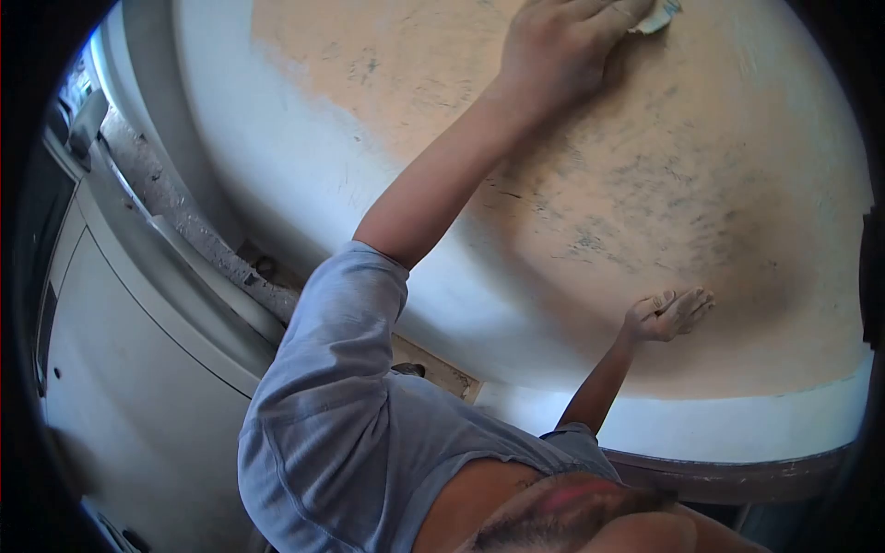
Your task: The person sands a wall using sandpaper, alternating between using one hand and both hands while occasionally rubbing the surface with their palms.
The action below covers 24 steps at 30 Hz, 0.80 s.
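Note:
At the top edge, my left hand (570, 41) is pressed on a large curved white panel (277, 120), its fingers around a pale folded sheet of sandpaper (656, 18). Under it spreads a tan filled patch (442, 64), scuffed with grey marks. My right hand (673, 313) is lower on the right, in front of the patch's lower part. Its dusty fingers are loosely bent and apart, with nothing visible in them.
A light grey body panel (138, 369) with a seam stands at the lower left. Between it and the white panel runs a dirty, debris-strewn gap (175, 203). A dark rim (737, 475) borders the white panel below.

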{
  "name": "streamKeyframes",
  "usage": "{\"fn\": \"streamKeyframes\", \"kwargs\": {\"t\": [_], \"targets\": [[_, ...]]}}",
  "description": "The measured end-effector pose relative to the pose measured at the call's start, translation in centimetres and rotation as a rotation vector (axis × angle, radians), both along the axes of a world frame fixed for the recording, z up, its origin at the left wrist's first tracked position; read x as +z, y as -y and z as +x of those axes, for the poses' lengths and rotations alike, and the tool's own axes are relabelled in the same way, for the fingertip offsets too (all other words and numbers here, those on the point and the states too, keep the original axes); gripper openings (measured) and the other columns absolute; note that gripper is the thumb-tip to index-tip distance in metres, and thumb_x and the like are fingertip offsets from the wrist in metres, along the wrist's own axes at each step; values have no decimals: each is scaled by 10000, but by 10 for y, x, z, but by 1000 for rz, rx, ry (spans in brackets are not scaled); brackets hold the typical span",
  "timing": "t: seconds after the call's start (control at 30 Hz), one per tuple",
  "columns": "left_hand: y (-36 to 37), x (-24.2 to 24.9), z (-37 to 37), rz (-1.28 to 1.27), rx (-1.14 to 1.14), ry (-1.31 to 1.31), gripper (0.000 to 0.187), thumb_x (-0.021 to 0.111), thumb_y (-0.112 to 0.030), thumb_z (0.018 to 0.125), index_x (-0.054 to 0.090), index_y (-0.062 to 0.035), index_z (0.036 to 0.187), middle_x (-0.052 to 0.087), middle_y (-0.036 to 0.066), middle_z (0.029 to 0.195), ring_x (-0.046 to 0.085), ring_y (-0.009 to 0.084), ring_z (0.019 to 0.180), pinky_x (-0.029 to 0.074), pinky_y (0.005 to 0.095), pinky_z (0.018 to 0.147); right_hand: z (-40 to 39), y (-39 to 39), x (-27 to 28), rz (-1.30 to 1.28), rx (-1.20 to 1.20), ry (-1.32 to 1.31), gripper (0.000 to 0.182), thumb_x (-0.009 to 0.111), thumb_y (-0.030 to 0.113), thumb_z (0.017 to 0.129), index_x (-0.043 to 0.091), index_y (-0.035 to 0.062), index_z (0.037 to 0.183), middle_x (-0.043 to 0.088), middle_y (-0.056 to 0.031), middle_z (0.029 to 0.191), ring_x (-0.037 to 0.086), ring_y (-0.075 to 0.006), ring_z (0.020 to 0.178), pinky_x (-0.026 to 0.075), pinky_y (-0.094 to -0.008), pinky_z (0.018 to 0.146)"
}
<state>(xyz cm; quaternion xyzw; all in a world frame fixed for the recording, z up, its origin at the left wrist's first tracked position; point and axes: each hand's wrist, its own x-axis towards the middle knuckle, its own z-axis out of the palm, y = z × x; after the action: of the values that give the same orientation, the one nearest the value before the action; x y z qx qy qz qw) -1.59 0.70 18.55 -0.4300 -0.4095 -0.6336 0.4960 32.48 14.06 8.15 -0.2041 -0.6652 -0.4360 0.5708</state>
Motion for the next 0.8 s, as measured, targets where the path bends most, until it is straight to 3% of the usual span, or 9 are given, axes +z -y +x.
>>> {"fn": "streamKeyframes", "kwargs": {"t": [0.1,0.2,0.23,0.3,0.47,0.57,0.67,0.77,0.8], "targets": [[-14,-61,24,-32,30,34,352,658,-103,789,648,-42,1135,660,121,1167,610,288,1109,421,454,987,2,-2,0,-18,-13,15,456,394,225,985,493,-38,1344,467,-211,1410,414,-400,1327,299,-498,1093],[-29,-221,70,-480,111,36,234,596,-124,870,694,-53,1070,686,111,1116,644,258,1063,415,449,995,2,-2,-2,-31,-15,0,459,395,224,982,492,-42,1344,460,-208,1417,408,-395,1334,291,-496,1100],[-18,-255,97,-421,-65,165,238,591,-153,883,701,-71,1077,686,95,1126,644,250,1062,397,450,1017,2,-1,-1,-25,-9,-5,459,395,224,982,492,-42,1344,460,-208,1417,408,-395,1334,291,-496,1100],[-19,-244,97,-327,-15,110,240,583,-155,887,702,-86,1084,683,77,1145,619,235,1118,347,436,1071,1,1,0,-25,-4,11,459,406,218,977,490,-42,1346,454,-206,1424,408,-393,1335,290,-495,1102],[-22,-39,42,-39,-15,-44,396,632,-135,818,616,-65,1207,603,97,1282,553,256,1215,401,448,992,6,-2,-2,-25,15,20,455,414,218,973,501,-37,1340,467,-205,1412,411,-391,1333,292,-500,1100],[-6,7,36,-86,-31,-72,387,538,-64,896,564,-7,1277,556,168,1332,492,319,1281,364,462,1080,2,-2,-2,-24,15,1,448,416,218,973,517,-39,1326,480,-205,1401,415,-392,1330,291,-499,1099],[-21,-75,54,-60,21,-6,336,655,-140,808,651,-28,1124,637,125,1217,591,281,1154,435,435,951,5,-1,-3,-45,13,2,443,418,219,974,529,-42,1315,491,-205,1392,421,-394,1325,288,-498,1098],[-25,-237,99,-322,-9,35,287,681,-145,792,682,-16,1048,680,161,1085,633,300,1040,462,433,888,7,0,-4,-42,20,1,444,419,220,974,530,-42,1314,494,-205,1389,422,-395,1324,283,-499,1098],[-27,-237,96,-311,-2,30,287,681,-145,792,682,-16,1048,680,161,1085,633,300,1040,462,433,888,4,-1,-2,-31,29,6,446,418,222,974,527,-42,1316,494,-205,1389,422,-393,1325,281,-499,1099]]}}
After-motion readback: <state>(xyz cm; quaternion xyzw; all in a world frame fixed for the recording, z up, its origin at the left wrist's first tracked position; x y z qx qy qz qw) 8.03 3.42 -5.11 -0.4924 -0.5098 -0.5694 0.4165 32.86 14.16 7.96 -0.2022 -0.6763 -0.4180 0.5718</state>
